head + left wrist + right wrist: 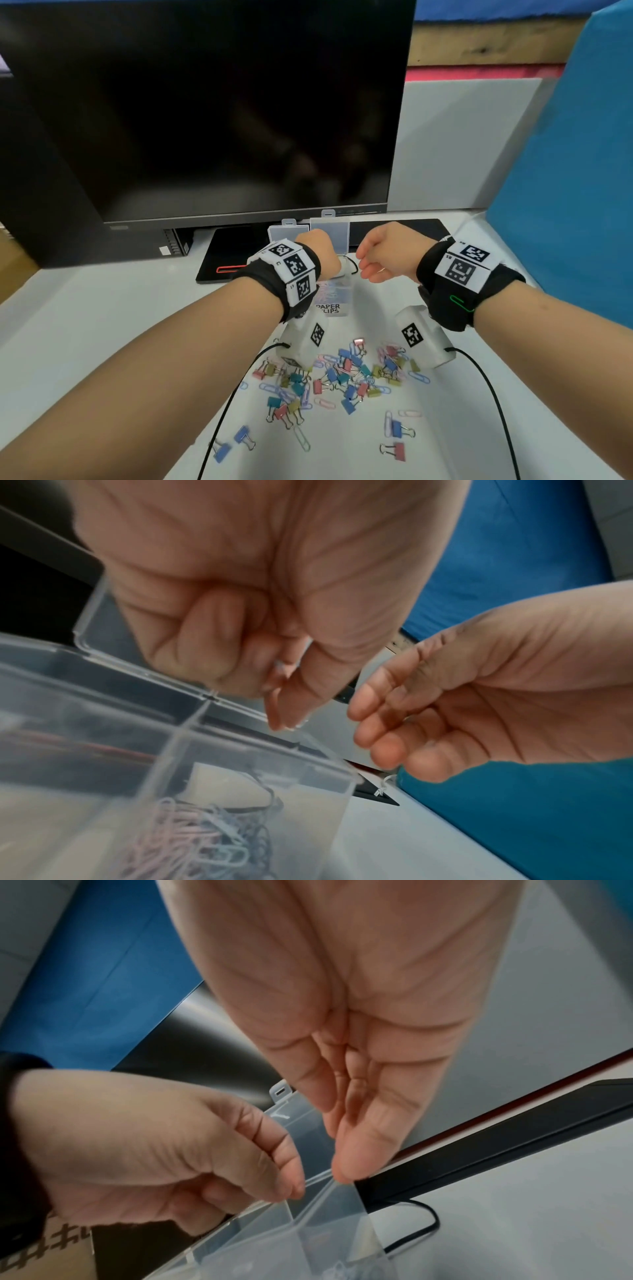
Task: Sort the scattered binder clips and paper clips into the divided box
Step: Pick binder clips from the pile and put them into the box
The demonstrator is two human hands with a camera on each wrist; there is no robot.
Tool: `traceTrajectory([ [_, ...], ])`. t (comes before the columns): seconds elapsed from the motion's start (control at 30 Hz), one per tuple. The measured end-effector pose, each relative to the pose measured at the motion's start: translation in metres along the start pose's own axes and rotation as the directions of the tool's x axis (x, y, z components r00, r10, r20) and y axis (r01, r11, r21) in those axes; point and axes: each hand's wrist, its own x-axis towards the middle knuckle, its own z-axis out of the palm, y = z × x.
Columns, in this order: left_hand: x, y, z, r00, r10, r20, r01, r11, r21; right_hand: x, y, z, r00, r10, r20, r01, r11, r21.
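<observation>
The clear divided box (342, 779) stands by the monitor base with its lids (329, 229) raised. One compartment holds pastel paper clips (205, 840). My left hand (317, 253) hovers over the box's far rim with its fingers curled and thumb and forefinger (284, 721) pressed together. A pale bit of a paper clip (279, 664) shows between them. My right hand (373, 263) is beside it with straight, relaxed fingers, one fingertip (342, 1173) at the box's rim (318, 1180), and holds nothing. Several coloured binder clips and paper clips (342, 377) lie scattered nearer me.
A dark monitor (222, 102) rises just behind the box on its black base (226, 253). A carton marked PAPER CLIPS (330, 306) stands in front of the box. Two black cables (222, 411) cross the white table. A blue panel (565, 171) is at right.
</observation>
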Motion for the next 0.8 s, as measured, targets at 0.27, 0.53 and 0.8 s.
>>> traceTrajectory([
  [0.27, -0.012, 0.015, 0.006, 0.987, 0.140, 0.073, -0.152, 0.968, 0.198, -0.025, 0.032, -0.015, 0.996, -0.052, -0.073, 0.024, 0.937, -0.348],
  [0.53, -0.037, 0.006, 0.018, 0.907, 0.375, -0.191, -0.392, 0.918, -0.059, -0.052, 0.080, -0.012, 0.996, 0.056, 0.064, 0.006, 0.707, -0.708],
  [0.8, -0.061, -0.008, 0.065, 0.819, 0.512, 0.260, -0.560, 0.812, 0.164, -0.055, 0.100, 0.002, 0.997, -0.024, 0.076, 0.074, 0.612, -0.787],
])
